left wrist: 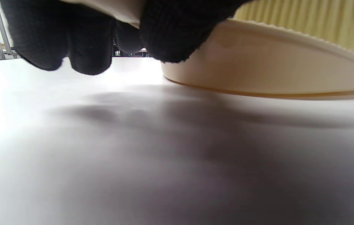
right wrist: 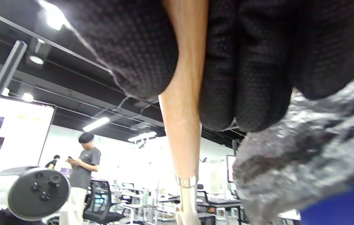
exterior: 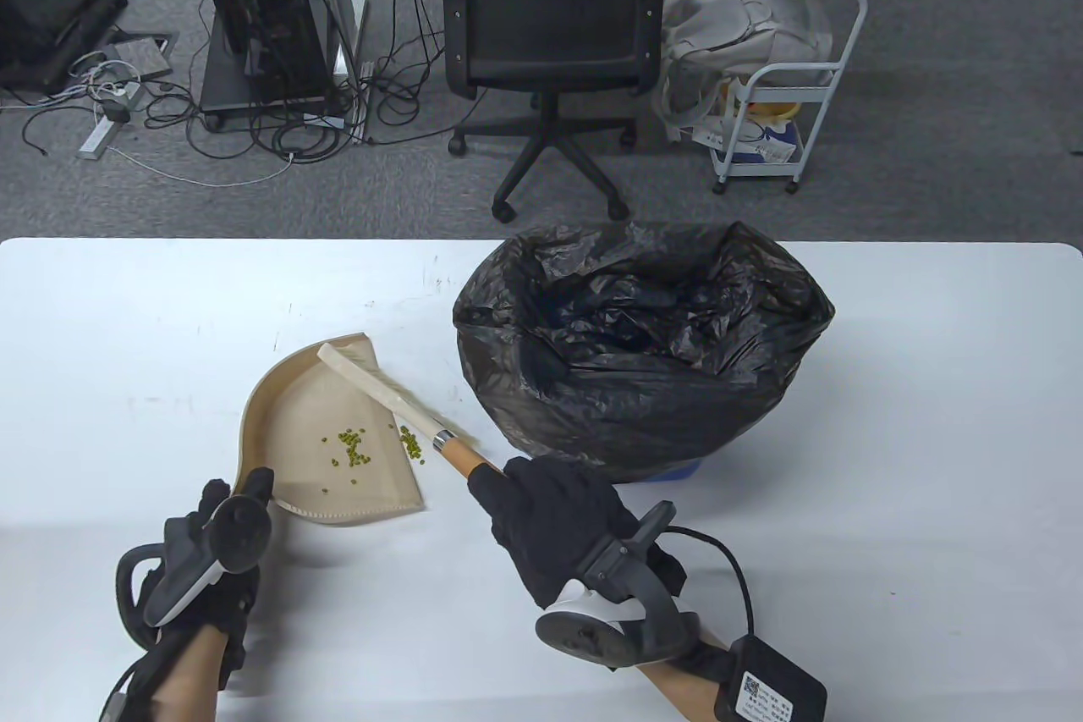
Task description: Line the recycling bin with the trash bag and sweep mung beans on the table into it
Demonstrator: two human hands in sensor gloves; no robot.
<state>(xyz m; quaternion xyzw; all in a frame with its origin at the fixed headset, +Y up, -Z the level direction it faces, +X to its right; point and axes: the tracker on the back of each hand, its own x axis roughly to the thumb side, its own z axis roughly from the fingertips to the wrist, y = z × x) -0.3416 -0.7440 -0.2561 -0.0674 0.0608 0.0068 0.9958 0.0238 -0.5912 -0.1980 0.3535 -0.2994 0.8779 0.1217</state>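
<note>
A: Start at the left. What is the left hand (exterior: 222,523) doing?

B: It grips the curved back end of the beige dustpan (exterior: 313,426), fingers curled over the rim. In the left wrist view those gloved fingers (left wrist: 86,40) wrap the pan's edge, and the pan sits on the white desk (exterior: 127,333).

A: And what is in the pan?

B: A scatter of green mung beans (exterior: 351,447) lies on its floor. A smaller clump (exterior: 412,443) sits near the pan's right edge, just beside the brush (exterior: 385,396).

A: Where does the brush lie?

B: Its pale bristle head slants across the pan, from the far corner down toward the right. A metal collar joins the head to a wooden handle (exterior: 465,458).

A: Who holds it?

B: The right hand (exterior: 554,519), closed round the handle. In the right wrist view the gloved fingers (right wrist: 248,62) wrap the wooden stick from both sides.

A: And the bin?

B: Further right, just beyond the right hand, stands the recycling bin (exterior: 677,471), only a strip of blue showing at its base. The black trash bag (exterior: 643,341) lines it, folded down over the rim and hanging crumpled round the outside. Its mouth gapes upward.

A: Is the brush touching the bag?

B: I cannot tell; the handle passes close by its near side.
</note>
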